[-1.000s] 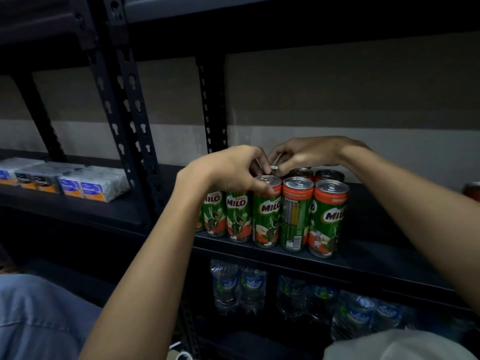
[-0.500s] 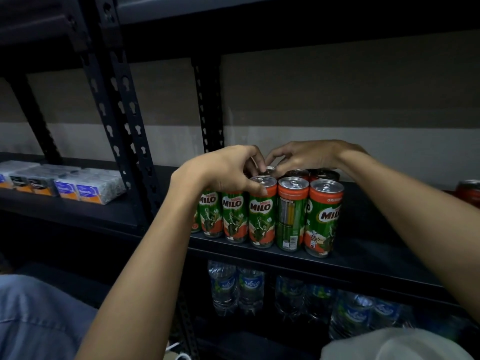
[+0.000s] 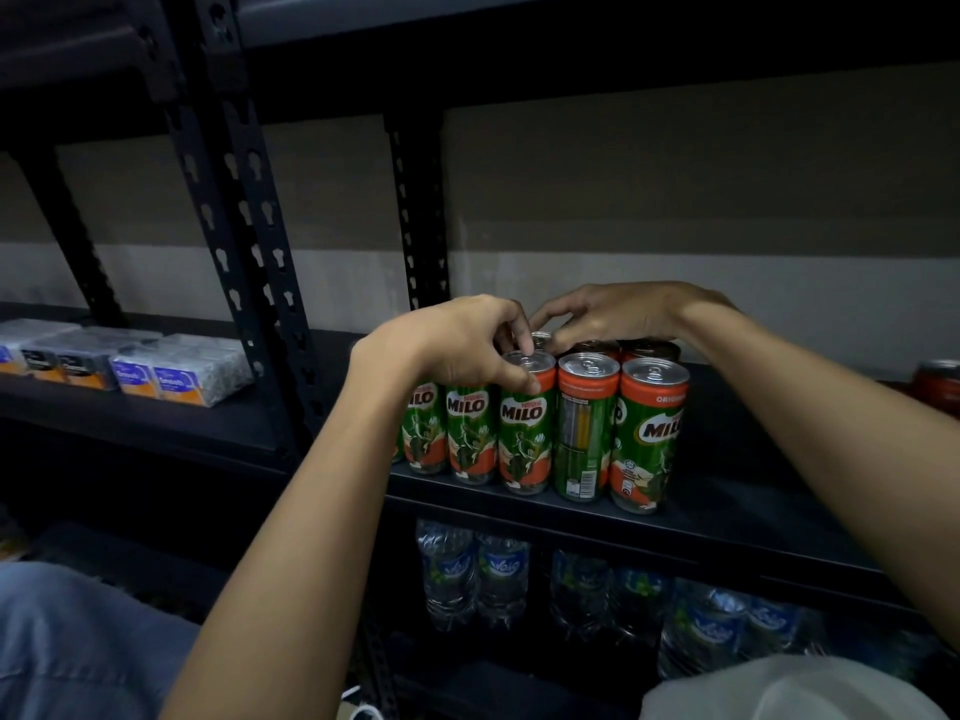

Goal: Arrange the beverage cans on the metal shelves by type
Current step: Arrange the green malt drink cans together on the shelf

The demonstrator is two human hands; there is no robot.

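We count five green Milo cans (image 3: 524, 433) upright in the front row on the metal shelf (image 3: 737, 506), with at least three more tops showing behind them. Our left hand (image 3: 457, 345) curls over the third front can, thumb and fingertips gripping its rim. Our right hand (image 3: 608, 314) reaches over the back row, fingers bent onto a silver-topped can (image 3: 541, 339) there; we cannot tell whether it grips.

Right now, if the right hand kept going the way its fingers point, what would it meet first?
The right hand points leftward over the cans, so it would probably meet the left hand first; their fingertips look nearly touching, though depth is unclear.
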